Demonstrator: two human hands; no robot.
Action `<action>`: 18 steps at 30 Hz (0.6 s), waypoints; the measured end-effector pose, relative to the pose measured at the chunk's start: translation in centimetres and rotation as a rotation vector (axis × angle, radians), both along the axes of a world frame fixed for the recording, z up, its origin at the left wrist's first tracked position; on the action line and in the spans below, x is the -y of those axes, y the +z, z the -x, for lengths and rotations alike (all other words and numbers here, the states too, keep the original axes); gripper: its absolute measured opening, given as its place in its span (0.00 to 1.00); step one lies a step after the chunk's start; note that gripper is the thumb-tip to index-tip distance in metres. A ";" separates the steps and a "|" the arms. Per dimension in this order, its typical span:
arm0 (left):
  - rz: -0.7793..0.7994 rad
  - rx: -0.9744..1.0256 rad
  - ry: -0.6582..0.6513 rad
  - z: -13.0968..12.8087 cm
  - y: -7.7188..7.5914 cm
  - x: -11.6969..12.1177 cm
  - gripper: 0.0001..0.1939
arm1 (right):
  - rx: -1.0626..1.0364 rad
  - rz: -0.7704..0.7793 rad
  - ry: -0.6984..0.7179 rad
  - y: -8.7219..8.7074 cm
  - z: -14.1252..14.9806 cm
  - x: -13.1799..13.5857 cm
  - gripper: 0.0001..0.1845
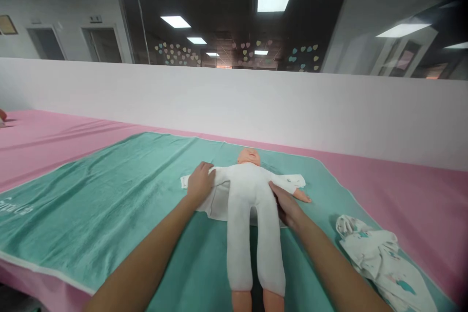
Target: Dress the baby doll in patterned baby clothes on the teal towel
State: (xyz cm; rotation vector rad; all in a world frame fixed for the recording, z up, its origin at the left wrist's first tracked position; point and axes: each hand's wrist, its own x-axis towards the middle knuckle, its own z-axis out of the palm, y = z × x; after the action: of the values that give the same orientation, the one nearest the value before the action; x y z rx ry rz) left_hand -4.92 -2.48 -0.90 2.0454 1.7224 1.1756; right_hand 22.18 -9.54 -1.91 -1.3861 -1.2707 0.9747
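Note:
A baby doll (252, 195) in white clothing lies on its back, head away from me, bare lower legs toward me. Under its torso a white baby shirt (217, 207) is spread, its cuffed sleeves reaching out to both sides. My left hand (202, 183) is closed over the doll's arm and the shirt sleeve on the left; most of its fingertips are hidden. At the doll's right side, my right hand (287, 202) has its thumb on the white clothing, with the other fingers tucked out of sight. One bare doll hand (302, 196) shows below the right sleeve.
A green towel (120, 195) with a pale edge covers much of the pink table surface (402, 185). Crumpled printed white baby clothing (383, 258) lies at the right. Behind the table runs a low white partition (219, 102). Part of another object (3, 116) shows at the far left edge.

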 end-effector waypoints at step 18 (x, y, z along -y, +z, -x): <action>0.222 0.430 -0.076 4.3 -2.4 -4.5 0.09 | 1.469 -0.398 0.638 4.4 16.1 -10.5 0.21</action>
State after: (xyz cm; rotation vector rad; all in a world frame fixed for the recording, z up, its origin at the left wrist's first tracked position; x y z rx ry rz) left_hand -9.27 1.99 -3.26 1.5744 1.4779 1.2270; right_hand 6.11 0.96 2.52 -1.3203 -2.8955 -0.1730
